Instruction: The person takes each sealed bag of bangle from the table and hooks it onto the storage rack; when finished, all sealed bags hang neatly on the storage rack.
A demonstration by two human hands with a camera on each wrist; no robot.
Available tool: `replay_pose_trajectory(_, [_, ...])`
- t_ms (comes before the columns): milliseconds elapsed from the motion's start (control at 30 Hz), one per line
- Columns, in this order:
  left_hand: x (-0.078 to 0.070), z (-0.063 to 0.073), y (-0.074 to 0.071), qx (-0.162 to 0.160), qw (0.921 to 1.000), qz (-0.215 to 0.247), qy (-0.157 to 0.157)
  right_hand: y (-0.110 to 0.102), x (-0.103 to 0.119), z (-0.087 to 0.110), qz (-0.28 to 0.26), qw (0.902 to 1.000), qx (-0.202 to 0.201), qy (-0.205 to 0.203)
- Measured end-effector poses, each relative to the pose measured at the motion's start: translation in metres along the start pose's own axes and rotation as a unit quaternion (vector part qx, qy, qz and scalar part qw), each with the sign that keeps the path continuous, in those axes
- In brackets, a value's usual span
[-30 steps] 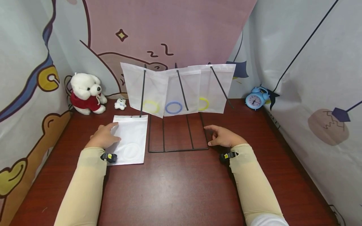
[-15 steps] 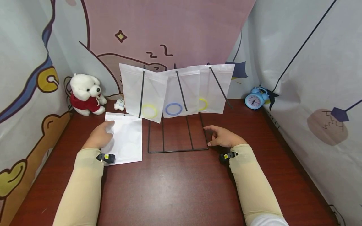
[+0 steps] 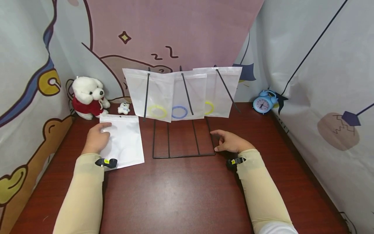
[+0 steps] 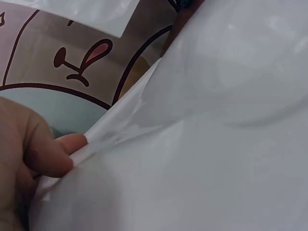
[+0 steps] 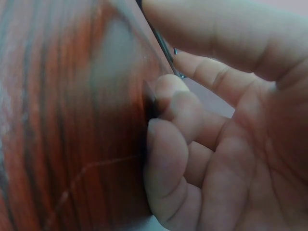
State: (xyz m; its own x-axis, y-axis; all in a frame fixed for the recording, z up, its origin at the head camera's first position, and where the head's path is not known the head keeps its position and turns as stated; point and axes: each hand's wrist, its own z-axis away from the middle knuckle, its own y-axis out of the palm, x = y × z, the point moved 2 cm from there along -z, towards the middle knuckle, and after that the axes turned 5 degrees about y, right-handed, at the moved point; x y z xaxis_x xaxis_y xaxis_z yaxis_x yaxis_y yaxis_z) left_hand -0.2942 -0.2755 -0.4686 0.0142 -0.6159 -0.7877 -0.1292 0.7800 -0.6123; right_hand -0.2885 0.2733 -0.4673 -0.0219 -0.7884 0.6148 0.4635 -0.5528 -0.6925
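My left hand (image 3: 97,138) pinches the left edge of a white zip bag (image 3: 125,143) with a small hang hole in its top. In the left wrist view, thumb and a fingertip of the left hand (image 4: 38,149) hold the bag's (image 4: 202,159) edge. A black wire rack (image 3: 184,156) stands in the middle, its three prongs bearing translucent zip bags. Yellow rings show in the left hanging bag (image 3: 157,94) and right hanging bag (image 3: 222,87), a blue ring in the middle hanging bag (image 3: 188,92). My right hand (image 3: 232,140) holds the rack's right rail, lower fingers curled against the table.
A white plush dog in a red shirt (image 3: 89,97) and a small white figurine (image 3: 124,108) stand at the back left. A blue alarm clock (image 3: 264,102) stands at the back right. Printed cloth (image 3: 187,29) encloses the brown table (image 3: 181,195).
My left hand has drawn the white bag leftward, off the tip of the rack's left prong. The left hanging bag swings slightly. The right hand keeps its place at the rack.
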Motion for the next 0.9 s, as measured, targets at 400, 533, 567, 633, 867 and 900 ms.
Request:
replay_pose_trajectory(400, [-0.003,0.003,-0.010,-0.094,0.9944,0.044,-0.020,0.000,0.000,0.000,-0.004,1.0000,0.000,-0.002])
replay_pose_trajectory(533, [0.000,0.002,-0.011,-0.104,0.9932,0.043,-0.031,0.000,0.000,0.000,-0.010,0.9999,0.003,-0.001])
replay_pose_trajectory(567, [0.000,0.002,-0.011,-0.111,0.9922,0.046,-0.035,0.000,0.000,0.000,-0.012,0.9999,0.004,-0.002])
replay_pose_trajectory(633, [0.002,0.002,-0.011,-0.129,0.9893,0.054,-0.042,0.000,0.000,0.000,-0.013,0.9999,0.005,-0.002])
replay_pose_trajectory(867, [0.004,0.003,-0.014,-0.201,0.9700,0.117,-0.071,0.000,0.000,0.001,-0.010,0.9999,0.003,-0.001])
replay_pose_trajectory(900, [0.004,0.003,-0.014,-0.210,0.9669,0.125,-0.073,0.000,0.000,0.001,-0.009,1.0000,0.003,-0.001])
